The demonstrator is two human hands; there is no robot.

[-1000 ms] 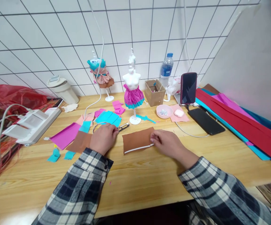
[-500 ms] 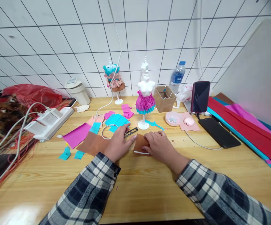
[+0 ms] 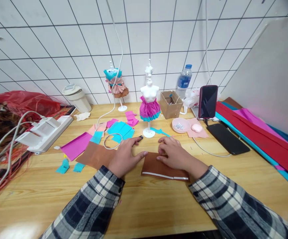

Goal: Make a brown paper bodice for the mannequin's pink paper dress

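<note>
A brown crepe paper piece lies in front of me, with a white strip along its near edge. My right hand rests over its upper right part, fingers loosely bent and thumb apart from them. At the paper's left side is my left hand, thumb stretched out to the paper's upper left corner. Its other fingers lie over thread snips, of which only one end shows. A larger brown crepe paper sheet lies partly under the left hand. Behind stands a small white dress form in a pink and turquoise skirt.
Turquoise paper squares, a pink sheet and a white ring lie to the left. A bead dish, cardboard box, bottle and black phone stand or lie right. A power strip is left.
The brown paper piece shows much wider and lies nearer to me. My left hand has shifted over the snips, hiding most of them. My right fingers have lifted and loosened. The view has turned slightly right.
</note>
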